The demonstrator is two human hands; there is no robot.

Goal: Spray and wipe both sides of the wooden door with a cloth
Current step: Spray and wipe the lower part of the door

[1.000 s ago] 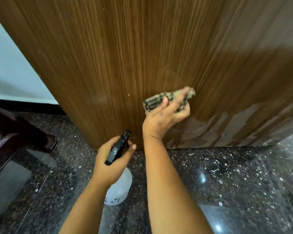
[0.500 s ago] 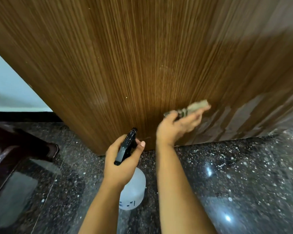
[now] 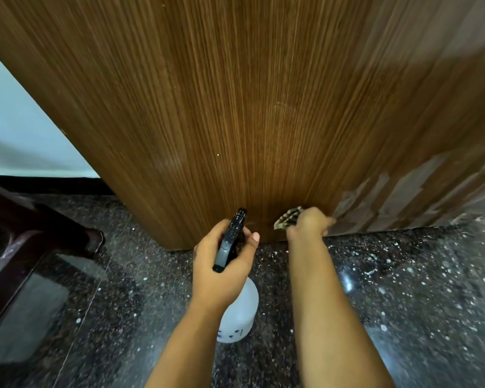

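Nearest the viewer, two bare forearms reach forward over a polished dark stone floor [image 3: 403, 289] flecked with white. The left hand [image 3: 221, 264] grasps the black plastic trigger head of a spray bottle [image 3: 240, 309], its fingers curled round the neck; the bottle's rounded, translucent white body hangs below the palm, with small dark markings near its base. The right hand [image 3: 307, 224] presses a folded cloth [image 3: 287, 218], striped in dark and pale bands, against the bottom edge of the door; the hand is blurred, so its finger positions cannot be told exactly. The wooden door [image 3: 235, 107] rises beyond, a smooth brown veneer with fine vertical grain. Its lower right area carries pale, glossy streaked patches. At far left stand a dark, glossy piece of wooden furniture [image 3: 25, 247] and a pale wall [image 3: 17, 130].
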